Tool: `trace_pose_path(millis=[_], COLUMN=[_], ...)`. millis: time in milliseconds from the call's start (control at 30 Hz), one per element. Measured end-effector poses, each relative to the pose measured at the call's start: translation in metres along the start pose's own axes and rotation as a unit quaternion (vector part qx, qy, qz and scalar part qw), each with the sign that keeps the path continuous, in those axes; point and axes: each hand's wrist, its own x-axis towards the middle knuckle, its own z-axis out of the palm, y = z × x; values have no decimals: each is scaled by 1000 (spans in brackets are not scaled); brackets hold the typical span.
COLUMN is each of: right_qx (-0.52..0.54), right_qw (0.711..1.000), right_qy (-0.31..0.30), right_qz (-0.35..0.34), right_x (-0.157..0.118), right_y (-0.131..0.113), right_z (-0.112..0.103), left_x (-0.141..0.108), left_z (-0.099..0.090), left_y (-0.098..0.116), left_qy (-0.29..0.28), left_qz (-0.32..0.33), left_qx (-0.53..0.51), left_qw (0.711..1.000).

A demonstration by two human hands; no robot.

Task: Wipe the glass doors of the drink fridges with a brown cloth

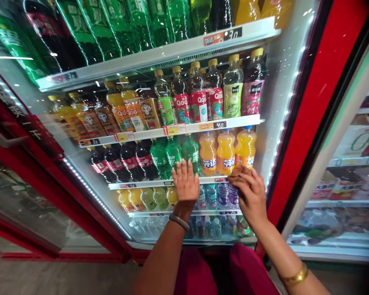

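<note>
My left hand (186, 182), with a bangle at its wrist, is spread flat in front of the glass door, over the green bottles (174, 151) and a shelf edge. It holds nothing. My right hand (252, 192) is closed on a crumpled brown cloth (240, 174), which lies in front of the orange bottles (226, 151). A gold bracelet (297, 275) is on the right forearm. Whether the left palm touches the glass cannot be made out for certain.
Behind the glass are shelves (172, 131) of bottled drinks with price tags. A red door frame (307, 110) runs down the right. Another cooler (341, 205) stands at the far right, and a red-framed one (24, 196) at the left.
</note>
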Motion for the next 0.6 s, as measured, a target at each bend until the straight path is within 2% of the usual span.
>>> trace_pose_path(millis=[100, 200, 267, 333, 400, 433, 500, 600], right_qx=[4, 13, 18, 23, 29, 29, 19, -4], right_qw=[996, 998, 999, 994, 992, 993, 998, 996], right_qy=[71, 61, 12, -30, -53, -65, -48, 52], right_qz=[56, 23, -47, -106, -113, -94, -29, 71], right_x=[41, 53, 35, 5, -21, -29, -30, -2], right_y=[-10, -33, -41, -39, -25, -15, 3, 15], right_z=[2, 23, 34, 36, 26, 19, 2, -10], left_x=[-9, -10, -12, -16, -21, -23, -27, -29], left_z=[6, 10, 11, 12, 14, 15, 18, 21], left_y=[14, 22, 20, 13, 6, 3, 0, 0], left_qy=[3, 17, 22, 16, 12, 14, 20, 25], left_qz=[-48, -67, -51, -20, 12, 25, 37, 27], left_qx=[-1, -5, -2, 9, 25, 30, 33, 31], left_qw=[999, 998, 998, 1000, 1000, 999, 999, 999])
